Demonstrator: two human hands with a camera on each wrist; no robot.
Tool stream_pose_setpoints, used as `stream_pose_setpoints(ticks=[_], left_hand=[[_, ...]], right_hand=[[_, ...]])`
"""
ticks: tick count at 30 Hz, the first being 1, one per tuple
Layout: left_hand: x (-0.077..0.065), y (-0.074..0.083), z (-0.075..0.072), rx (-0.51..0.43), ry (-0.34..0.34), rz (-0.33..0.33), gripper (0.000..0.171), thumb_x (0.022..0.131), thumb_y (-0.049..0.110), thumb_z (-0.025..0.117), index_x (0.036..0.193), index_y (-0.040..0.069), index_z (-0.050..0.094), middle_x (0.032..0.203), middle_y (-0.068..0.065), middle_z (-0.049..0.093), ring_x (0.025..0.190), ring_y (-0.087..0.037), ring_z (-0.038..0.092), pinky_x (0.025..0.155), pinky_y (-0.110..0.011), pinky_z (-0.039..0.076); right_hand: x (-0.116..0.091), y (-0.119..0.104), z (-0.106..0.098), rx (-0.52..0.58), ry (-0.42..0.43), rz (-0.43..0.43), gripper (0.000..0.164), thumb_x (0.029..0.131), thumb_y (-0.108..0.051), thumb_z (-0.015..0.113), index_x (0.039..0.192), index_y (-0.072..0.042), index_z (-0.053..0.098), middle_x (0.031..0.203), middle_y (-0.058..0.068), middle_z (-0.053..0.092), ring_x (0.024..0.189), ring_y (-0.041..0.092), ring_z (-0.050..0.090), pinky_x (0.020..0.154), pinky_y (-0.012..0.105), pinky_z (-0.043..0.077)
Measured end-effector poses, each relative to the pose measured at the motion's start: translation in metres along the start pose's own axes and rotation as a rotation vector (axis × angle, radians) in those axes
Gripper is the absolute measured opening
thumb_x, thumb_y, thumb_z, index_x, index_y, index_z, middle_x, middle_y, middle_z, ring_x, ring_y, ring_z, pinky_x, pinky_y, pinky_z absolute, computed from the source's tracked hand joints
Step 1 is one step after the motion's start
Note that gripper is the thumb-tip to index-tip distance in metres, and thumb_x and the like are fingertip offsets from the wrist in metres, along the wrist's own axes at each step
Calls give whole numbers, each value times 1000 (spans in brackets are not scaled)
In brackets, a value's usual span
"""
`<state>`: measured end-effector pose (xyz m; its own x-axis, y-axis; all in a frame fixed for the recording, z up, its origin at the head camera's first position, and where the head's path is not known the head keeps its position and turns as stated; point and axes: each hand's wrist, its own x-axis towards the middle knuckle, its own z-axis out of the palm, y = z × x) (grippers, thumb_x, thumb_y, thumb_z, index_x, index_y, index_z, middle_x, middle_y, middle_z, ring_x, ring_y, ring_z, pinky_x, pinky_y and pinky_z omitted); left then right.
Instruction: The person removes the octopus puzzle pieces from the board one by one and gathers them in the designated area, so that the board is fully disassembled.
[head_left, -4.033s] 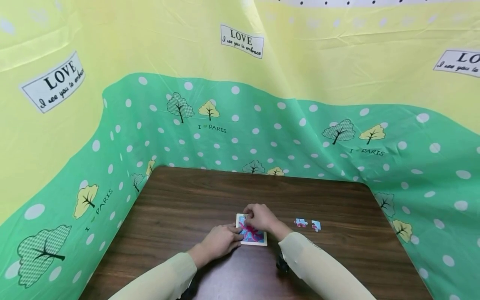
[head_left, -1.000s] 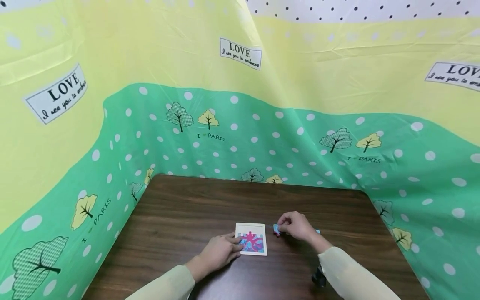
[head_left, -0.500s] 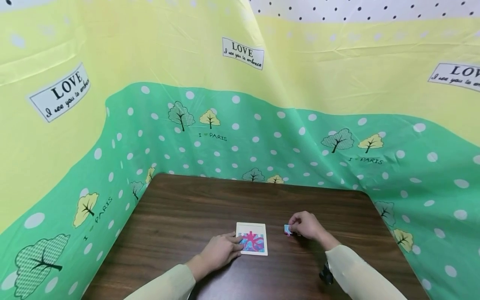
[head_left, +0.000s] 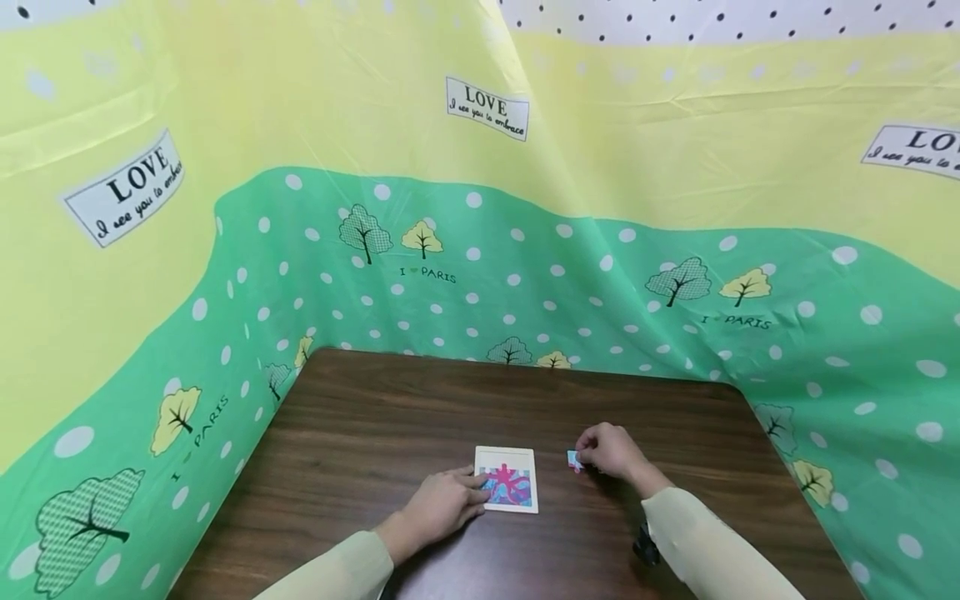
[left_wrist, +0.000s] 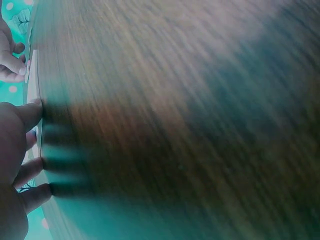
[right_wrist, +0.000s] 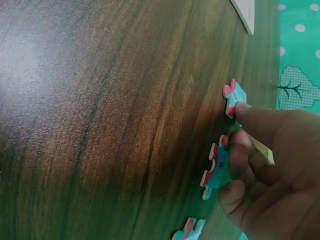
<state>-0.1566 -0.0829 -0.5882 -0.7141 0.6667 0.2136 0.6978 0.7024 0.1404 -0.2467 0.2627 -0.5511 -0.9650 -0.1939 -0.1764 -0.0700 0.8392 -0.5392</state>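
Blue and pink, one puzzle piece (right_wrist: pixel 235 95) is pinched in our right hand (head_left: pixel 613 452), right of the tray (head_left: pixel 517 459). We're likely picking pieces; next it may need fitting in the bare top. Our left hand (head_left: pixel 442 502) touches it, fingers loose; an octopus-like picture (head_left: pixel 512 486) fills the rest.

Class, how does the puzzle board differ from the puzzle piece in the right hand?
Size: the puzzle board is larger than the puzzle piece. Outline: the board is straight-sided; the piece has a knobbed edge. State: the board lies on the table, touched by the left hand; the piece is held by the right hand. Both show pink and blue.
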Motion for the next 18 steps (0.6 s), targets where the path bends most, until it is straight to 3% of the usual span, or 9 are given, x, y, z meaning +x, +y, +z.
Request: stream_pose_setpoints(ticks=[10, 18], left_hand=[[1, -2, -2, 3, -10, -5, 29, 97, 37, 70, 125, 29, 74, 140, 1, 65, 126, -31, 65, 98, -45, 58], [3, 1, -5, 5, -28, 7, 25, 97, 33, 71, 121, 30, 77, 137, 0, 67, 123, -31, 67, 94, -45, 60]], right_hand=[[-1, -2, 2, -71, 53, -53, 6, 85, -13, 79, 86, -8, 77, 80, -5, 70, 74, 12, 59, 69, 34, 53], [-4, -4, 4, -76, 67, -53, 4, 83, -12, 79, 85, -9, 77, 77, -5, 71, 72, 10, 61, 69, 35, 54]])
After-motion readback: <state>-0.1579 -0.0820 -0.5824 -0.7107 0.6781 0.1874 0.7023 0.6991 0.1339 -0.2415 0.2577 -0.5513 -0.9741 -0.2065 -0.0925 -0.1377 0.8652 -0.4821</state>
